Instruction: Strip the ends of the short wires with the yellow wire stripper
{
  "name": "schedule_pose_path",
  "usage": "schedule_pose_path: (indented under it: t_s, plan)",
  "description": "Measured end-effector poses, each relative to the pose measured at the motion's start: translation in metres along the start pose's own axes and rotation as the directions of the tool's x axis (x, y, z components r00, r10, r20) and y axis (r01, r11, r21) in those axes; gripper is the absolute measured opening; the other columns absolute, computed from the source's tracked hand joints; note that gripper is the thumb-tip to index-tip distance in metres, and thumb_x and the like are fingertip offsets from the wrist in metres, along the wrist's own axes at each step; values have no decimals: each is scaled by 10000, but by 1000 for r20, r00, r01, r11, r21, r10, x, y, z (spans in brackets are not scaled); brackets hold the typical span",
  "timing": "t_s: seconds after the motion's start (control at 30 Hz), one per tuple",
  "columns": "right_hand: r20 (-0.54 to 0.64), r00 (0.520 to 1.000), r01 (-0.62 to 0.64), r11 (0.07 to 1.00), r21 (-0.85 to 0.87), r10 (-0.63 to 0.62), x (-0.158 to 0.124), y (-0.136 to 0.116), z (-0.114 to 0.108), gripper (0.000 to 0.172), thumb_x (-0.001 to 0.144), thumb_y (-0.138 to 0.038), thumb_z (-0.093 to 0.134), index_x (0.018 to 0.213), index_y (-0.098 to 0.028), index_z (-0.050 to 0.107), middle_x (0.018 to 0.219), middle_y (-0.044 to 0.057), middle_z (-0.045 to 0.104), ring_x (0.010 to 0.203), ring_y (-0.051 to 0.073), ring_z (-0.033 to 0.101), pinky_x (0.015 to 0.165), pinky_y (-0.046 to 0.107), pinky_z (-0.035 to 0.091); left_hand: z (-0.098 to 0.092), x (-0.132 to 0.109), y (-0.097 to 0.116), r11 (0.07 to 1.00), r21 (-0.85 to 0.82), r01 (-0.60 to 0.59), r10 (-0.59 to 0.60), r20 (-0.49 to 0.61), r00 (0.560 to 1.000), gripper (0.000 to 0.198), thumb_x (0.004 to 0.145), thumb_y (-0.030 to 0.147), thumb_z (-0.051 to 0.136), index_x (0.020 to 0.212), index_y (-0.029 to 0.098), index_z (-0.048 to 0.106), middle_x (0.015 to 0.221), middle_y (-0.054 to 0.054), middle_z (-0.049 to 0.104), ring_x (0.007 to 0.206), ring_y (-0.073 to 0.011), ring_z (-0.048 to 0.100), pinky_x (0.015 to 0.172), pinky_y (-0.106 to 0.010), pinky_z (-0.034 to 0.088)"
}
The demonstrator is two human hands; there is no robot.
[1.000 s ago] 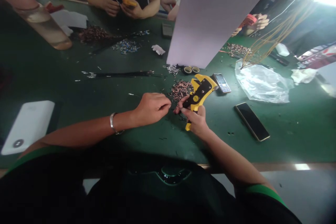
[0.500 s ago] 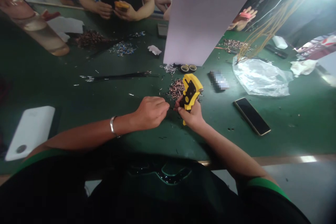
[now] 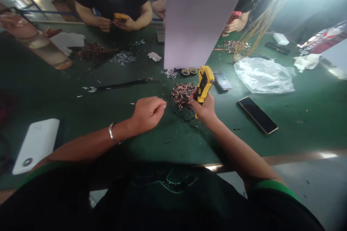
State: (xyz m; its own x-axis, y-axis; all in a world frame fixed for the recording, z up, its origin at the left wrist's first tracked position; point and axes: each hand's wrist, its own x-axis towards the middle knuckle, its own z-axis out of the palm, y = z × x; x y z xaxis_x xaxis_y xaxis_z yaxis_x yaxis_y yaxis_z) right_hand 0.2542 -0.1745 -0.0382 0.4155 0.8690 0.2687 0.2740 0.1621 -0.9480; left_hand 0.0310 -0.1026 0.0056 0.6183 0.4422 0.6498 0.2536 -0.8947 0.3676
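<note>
My right hand (image 3: 206, 109) is wrapped round the handle of a yellow and black wire stripper (image 3: 204, 81), its head tilted up and away from me. Just left of it lies a heap of short copper and black wire pieces (image 3: 181, 95), with loose black bits spilling toward me. My left hand (image 3: 148, 114) is closed, held above the table left of the heap; what its fingers grip, if anything, is hidden. Beyond that hand, a bundle of long black wires (image 3: 121, 85) with pale ends stretches across the green table.
A pale upright panel (image 3: 195, 21) stands ahead, with tape rolls (image 3: 189, 72) at its foot. On the right lie a phone (image 3: 257, 115) and a clear plastic bag (image 3: 264, 75). A white power bank (image 3: 36, 146) lies left. Across the table a person (image 3: 111, 3) holds a yellow tool.
My hands have moved apart: the left drew away to the left, the right shifted right and slightly up with the wire stripper. More of the wire heap shows between them.
</note>
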Motion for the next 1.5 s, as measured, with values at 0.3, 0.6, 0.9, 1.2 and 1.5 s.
schedule_pose_path:
  t_s: [0.3,0.6,0.9,1.2,1.5]
  plan:
    - [260,956,-232,895,381,137,-22,-25,19,319,630,-201,688,937,-189,604,781,-2,659,662,172,636,680,367,525,-2,9,-2,950,-138,281,-297,-108,949,111,817,198,612,726,192,675,627,5,682,531,-96,551,509,-237,427]
    - [394,895,-371,841,394,210,-37,-12,34,377,631,-179,700,1001,-153,628,797,20,709,633,177,675,662,347,515,3,5,-7,959,-147,241,-255,-80,964,167,780,137,569,641,174,654,604,-7,673,539,-100,560,537,-248,416]
    - [416,874,-432,794,427,252,-51,-7,32,531,593,-158,697,1118,-183,623,904,35,730,763,218,685,780,389,512,16,1,-15,932,-178,314,-320,-2,947,163,721,98,548,595,176,616,580,0,637,545,-110,531,549,-252,384]
    - [431,865,-440,799,409,256,-66,-16,30,716,582,-144,736,1271,-234,564,1041,30,697,879,202,661,921,405,496,15,0,-10,929,-191,316,-323,-5,946,161,717,115,543,576,178,587,571,-2,615,540,-112,501,542,-267,366]
    - [422,869,-438,800,409,259,-71,-22,32,700,607,-143,702,1289,-220,568,1059,45,694,908,219,647,957,432,469,6,7,-11,930,-212,300,-331,-130,935,164,730,110,533,598,176,605,591,-2,638,552,-108,526,568,-274,391]
